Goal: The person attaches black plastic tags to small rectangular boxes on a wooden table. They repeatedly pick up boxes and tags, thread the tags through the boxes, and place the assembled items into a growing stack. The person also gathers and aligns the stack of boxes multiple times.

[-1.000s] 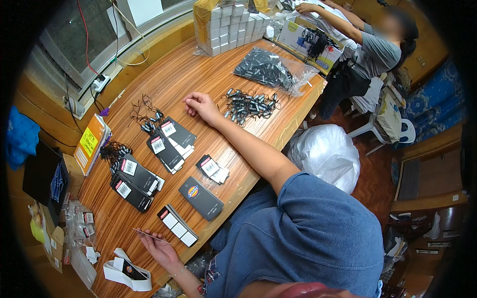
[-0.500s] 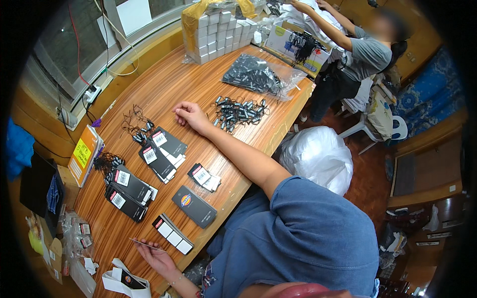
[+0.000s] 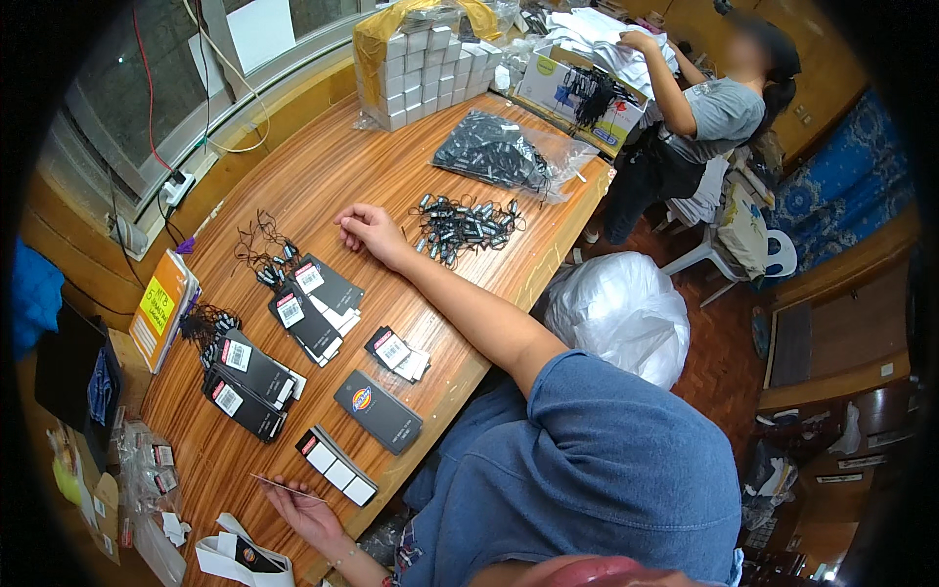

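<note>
Hands: my left hand (image 3: 305, 515) has its fingers clamped on a thin card (image 3: 288, 488), presented edge-on at the near-left of the surface (image 3: 293, 176); its face is not legible from this view. My right hand (image 3: 372, 238) is just beside a loose pile of black cords (image 3: 466, 231), fingers curled; I cannot tell whether the tips meet or pinch anything.

Adjacent items: two groups of corded dark tags, the far group (image 3: 315, 311) and the near group (image 3: 246, 386); a dark tag stack (image 3: 380, 413); a white-panelled stack (image 3: 338, 472) near the left hand.

Handling, in my judgement: grip the card by its edges, without bending it. Any cord taken is best singled out by its hard end and lifted slowly, as the loops look prone to snagging. The forearm should clear the small labelled cards (image 3: 395, 352).
</note>
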`<state>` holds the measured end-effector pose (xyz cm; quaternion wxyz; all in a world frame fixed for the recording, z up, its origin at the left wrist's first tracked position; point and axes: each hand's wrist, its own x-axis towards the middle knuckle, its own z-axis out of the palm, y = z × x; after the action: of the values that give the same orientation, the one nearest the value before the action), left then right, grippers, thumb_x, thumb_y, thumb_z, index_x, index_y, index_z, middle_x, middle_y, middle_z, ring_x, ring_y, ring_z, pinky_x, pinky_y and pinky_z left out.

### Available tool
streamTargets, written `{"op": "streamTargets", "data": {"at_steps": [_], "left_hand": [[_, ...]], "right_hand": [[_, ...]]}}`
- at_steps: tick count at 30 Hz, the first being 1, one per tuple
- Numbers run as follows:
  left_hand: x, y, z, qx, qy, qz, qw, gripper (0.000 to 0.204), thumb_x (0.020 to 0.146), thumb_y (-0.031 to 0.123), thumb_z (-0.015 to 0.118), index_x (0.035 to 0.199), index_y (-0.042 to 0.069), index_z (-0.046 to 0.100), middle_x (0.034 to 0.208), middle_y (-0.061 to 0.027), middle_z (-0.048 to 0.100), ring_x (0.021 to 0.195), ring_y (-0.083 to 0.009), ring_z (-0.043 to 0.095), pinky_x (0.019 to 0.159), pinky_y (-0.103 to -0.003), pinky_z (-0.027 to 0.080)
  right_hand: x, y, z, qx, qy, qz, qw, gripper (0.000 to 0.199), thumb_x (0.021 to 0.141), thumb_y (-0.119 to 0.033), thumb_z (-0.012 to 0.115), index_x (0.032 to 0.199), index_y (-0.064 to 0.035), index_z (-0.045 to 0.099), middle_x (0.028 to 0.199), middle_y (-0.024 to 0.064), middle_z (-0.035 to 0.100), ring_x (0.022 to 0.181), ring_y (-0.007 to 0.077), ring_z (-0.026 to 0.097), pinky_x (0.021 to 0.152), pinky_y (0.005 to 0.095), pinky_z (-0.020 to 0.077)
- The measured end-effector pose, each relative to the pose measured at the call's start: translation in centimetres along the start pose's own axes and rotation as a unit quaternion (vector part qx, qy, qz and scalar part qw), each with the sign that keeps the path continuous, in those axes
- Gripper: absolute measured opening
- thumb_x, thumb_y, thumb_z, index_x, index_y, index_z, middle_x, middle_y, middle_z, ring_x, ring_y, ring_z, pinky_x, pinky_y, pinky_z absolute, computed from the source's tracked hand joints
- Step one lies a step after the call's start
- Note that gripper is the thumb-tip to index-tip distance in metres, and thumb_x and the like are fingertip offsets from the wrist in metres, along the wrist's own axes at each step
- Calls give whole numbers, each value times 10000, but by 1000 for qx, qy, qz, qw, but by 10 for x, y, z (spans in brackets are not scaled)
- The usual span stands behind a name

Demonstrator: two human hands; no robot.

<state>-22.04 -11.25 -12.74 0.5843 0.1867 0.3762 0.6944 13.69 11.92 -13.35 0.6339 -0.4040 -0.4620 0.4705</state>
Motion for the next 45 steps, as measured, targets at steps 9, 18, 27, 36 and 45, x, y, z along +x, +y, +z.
{"op": "streamTargets", "data": {"at_steps": [9,18,27,36,45], "left_hand": [[1,0,5,2,-15,-4,1000,430,901,92,470,1308,92,330,990,-1,532,753,-64,494,659,-185,413],[-6,1,-5,-14,-22,15,1000,430,881,96,498,1288,106,359,977,3,514,758,-85,463,687,-227,396],[-2,1,6,-48,3,-31,998,333,893,80,461,1218,104,390,946,-36,553,785,-122,538,701,-248,435],[-3,1,10,-20,11,-13,1000,377,902,93,445,1269,102,357,957,-42,523,744,-106,503,677,-239,430],[1,3,2,-35,-29,-16,999,443,863,105,525,1275,108,362,910,-23,480,649,-89,429,589,-198,401]], "right_hand": [[0,-7,-2,-7,9,14,1000,136,878,-133,499,916,-26,575,674,23,576,577,72,526,512,191,423],[2,0,18,-15,40,25,999,109,815,-88,544,863,-17,611,663,46,573,565,113,537,511,240,444],[-2,-4,6,-131,24,-87,987,160,881,-103,501,949,10,591,740,49,575,654,90,511,578,203,416],[-47,-85,125,-480,-443,-54,755,308,833,-181,498,1130,-171,579,941,151,627,864,294,598,750,381,464],[-29,-109,124,-488,-511,-92,702,328,848,-196,483,1166,-171,554,856,155,636,819,297,609,716,391,477]]}}
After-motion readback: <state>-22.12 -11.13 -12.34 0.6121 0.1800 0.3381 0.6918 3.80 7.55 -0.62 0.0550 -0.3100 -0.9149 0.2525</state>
